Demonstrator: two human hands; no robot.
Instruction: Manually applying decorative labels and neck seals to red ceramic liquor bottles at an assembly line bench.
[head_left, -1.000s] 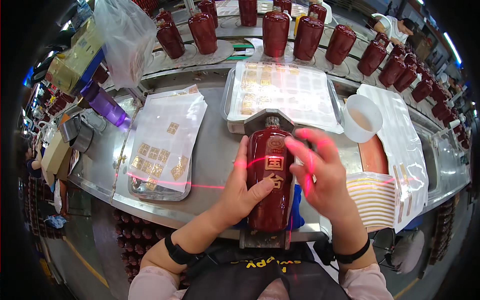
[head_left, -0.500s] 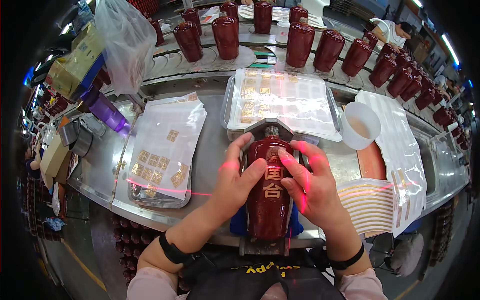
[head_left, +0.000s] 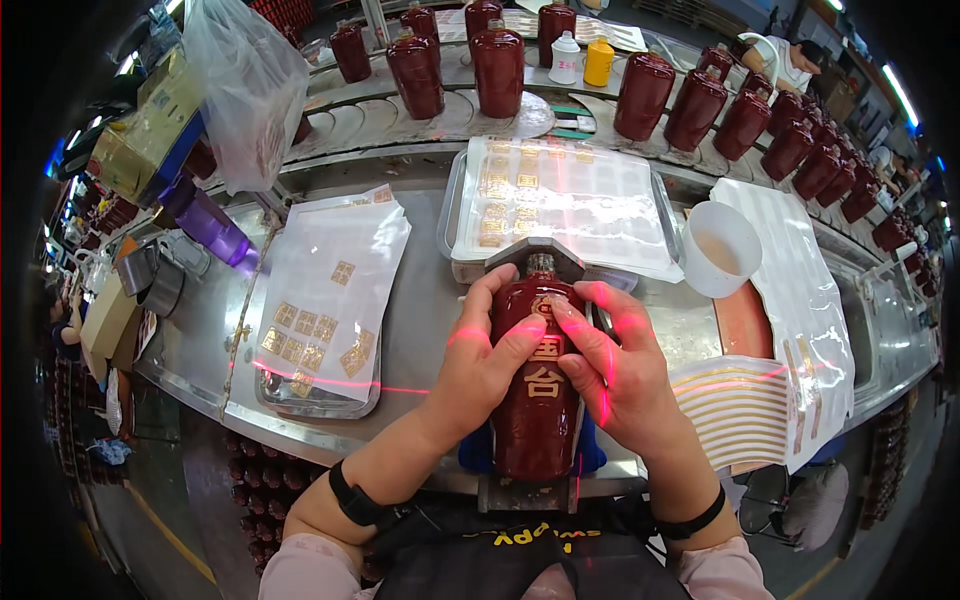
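A dark red glass bottle [head_left: 535, 435] lies on its back in front of me, its neck in a dark angled holder [head_left: 515, 250] and a blue pad [head_left: 478, 452] beneath it. Gold characters run down its front, with a small round gold emblem above them. My left hand [head_left: 492, 345] wraps the bottle's left shoulder, its thumb pressing at the emblem. My right hand [head_left: 625, 375] curves round the right side, with a fingertip on the emblem and the thumb beside the characters. Fingertips partly cover the emblem. Red laser lines cross both hands.
Sheets of gold stickers [head_left: 335, 290] lie at left, and more on a tray [head_left: 600, 215] behind the bottle. To the right stand a white tub [head_left: 720, 250] and sheets with curved gold strips [head_left: 735, 410]. Red bottles [head_left: 498, 75] line a curved conveyor; a purple bottle [head_left: 215, 225] leans far left.
My left thumb has moved up from beside the characters onto the emblem. The conveyor bottles have shifted right, and a small yellow bottle now shows beside the white one.
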